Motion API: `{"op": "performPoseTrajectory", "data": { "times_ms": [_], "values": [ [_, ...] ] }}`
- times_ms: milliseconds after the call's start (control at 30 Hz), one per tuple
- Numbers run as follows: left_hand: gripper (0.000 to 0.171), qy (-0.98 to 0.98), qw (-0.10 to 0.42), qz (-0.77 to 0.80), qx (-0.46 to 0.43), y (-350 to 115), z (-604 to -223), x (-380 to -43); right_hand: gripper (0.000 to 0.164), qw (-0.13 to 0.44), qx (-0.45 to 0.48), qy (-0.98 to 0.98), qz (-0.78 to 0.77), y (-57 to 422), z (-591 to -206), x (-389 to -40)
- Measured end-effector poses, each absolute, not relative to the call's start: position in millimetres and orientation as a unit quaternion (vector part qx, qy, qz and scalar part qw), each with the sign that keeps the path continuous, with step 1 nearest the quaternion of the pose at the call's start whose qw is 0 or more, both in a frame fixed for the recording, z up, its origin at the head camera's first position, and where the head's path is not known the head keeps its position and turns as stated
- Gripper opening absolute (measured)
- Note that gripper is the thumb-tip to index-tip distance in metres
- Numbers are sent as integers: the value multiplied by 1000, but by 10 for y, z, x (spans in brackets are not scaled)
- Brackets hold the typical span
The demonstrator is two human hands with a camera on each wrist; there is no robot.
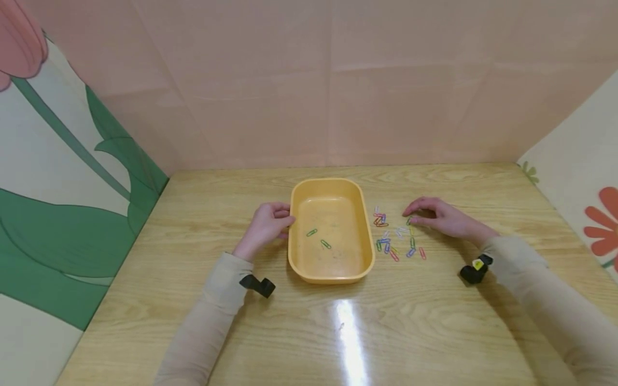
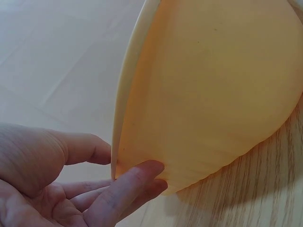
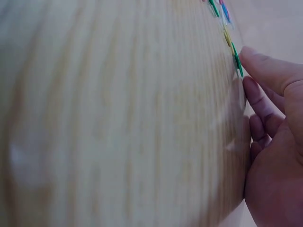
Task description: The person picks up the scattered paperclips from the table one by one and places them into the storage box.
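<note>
My left hand [image 1: 269,224] grips the left rim of a yellow plastic tray [image 1: 331,280], thumb on one side of the wall and fingers on the other. The left wrist view shows this hold on the tray [image 2: 213,94] up close. Two green paper clips [image 1: 311,232] lie apart on the tray's floor. On the table right of the tray, my right hand [image 1: 446,219] rests with thumb and fingers bent loosely beside a green paper clip [image 3: 237,60]. The thumb tip is close to that clip; I see no firm pinch.
Several coloured paper clips [image 1: 387,246] lie scattered between the tray and my right hand. A pink paper clip [image 1: 422,253] is at their right edge. The wooden table [image 1: 270,343] ends at a pink backdrop [image 1: 328,107], with floral panels at both sides.
</note>
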State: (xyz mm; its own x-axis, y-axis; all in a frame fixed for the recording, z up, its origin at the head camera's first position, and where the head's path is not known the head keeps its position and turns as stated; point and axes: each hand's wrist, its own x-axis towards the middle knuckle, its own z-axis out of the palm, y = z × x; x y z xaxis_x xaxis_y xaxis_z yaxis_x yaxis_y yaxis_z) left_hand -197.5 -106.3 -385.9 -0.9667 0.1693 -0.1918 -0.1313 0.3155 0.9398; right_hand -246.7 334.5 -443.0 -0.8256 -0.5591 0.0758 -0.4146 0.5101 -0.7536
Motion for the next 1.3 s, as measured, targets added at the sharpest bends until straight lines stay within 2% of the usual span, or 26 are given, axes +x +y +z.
{"op": "performPoseTrajectory", "data": {
  "times_ms": [233,500,867,1067,1300],
  "values": [
    [38,801,132,584,14,-1063,-3854,-1975,18,47,-309,866,-391,3282,-4391,-2427],
    [39,802,131,582,11,-1057,-3868,-1990,16,62,-289,868,-399,3156,-4188,-2296],
    [37,805,129,580,5,-1046,-3888,-1990,11,37,-322,865,-383,3287,-4420,-2418],
    [37,808,126,575,0,-1044,-3901,-1991,7,75,-278,872,-397,3280,-4373,-2406],
    [37,806,124,578,1,-1047,-3886,-1988,23,137,-226,877,-402,3307,-4255,-2480]
  ]
}}
